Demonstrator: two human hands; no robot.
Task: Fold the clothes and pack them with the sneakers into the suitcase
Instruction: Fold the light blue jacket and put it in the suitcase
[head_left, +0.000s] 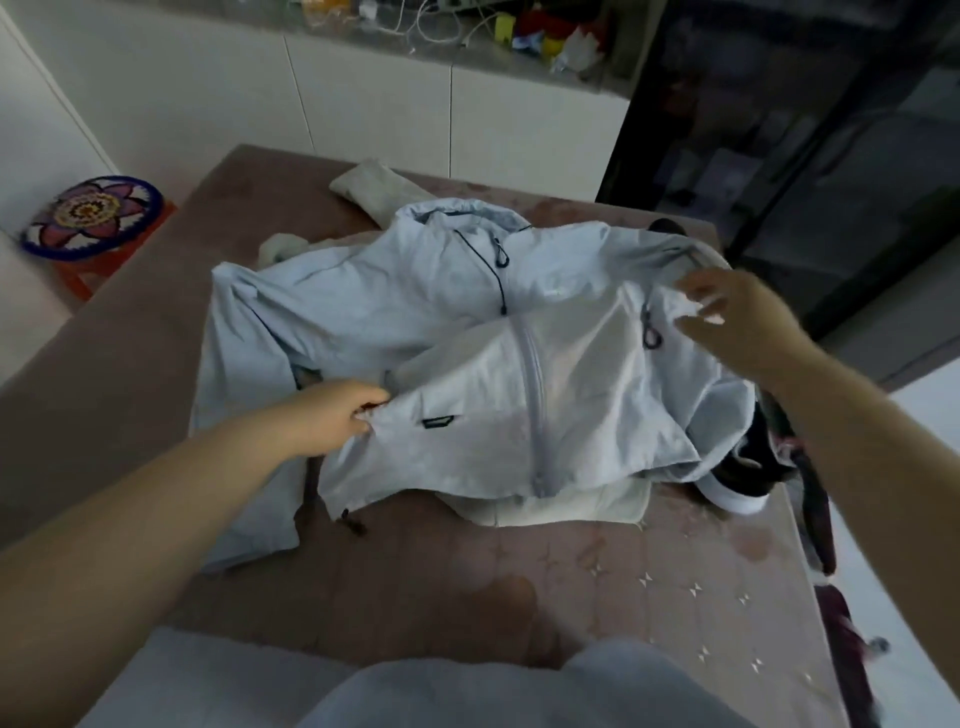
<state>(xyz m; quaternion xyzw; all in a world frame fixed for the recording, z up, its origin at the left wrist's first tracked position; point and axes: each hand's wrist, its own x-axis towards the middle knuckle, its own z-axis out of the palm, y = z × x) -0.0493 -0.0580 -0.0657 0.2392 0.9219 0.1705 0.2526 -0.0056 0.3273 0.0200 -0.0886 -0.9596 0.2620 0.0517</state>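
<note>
head view looks down on a brown quilted bed surface where a pale blue lightweight zip-up jacket with a hood and dark drawcords lies spread out, hood toward the far edge. one front panel of it is folded over across the body, its zipper running down the middle of the fold. left hand pinches the near-left corner of that folded panel between thumb and fingers, just beside a small dark pocket tab. right hand grips the fabric at the far-right end of the same panel, fingers curled around a bunched bit of cloth near a dark cord loop.

under the jacket's near edge a cream-coloured folded garment shows. to the right, partly hidden by the jacket, sits a black sneaker with a white sole. another cream cloth lies beyond the hood. off the bed at left stands a round stool with a colourful flower-patterned cushion. the suitcase cannot be made out for certain.
</note>
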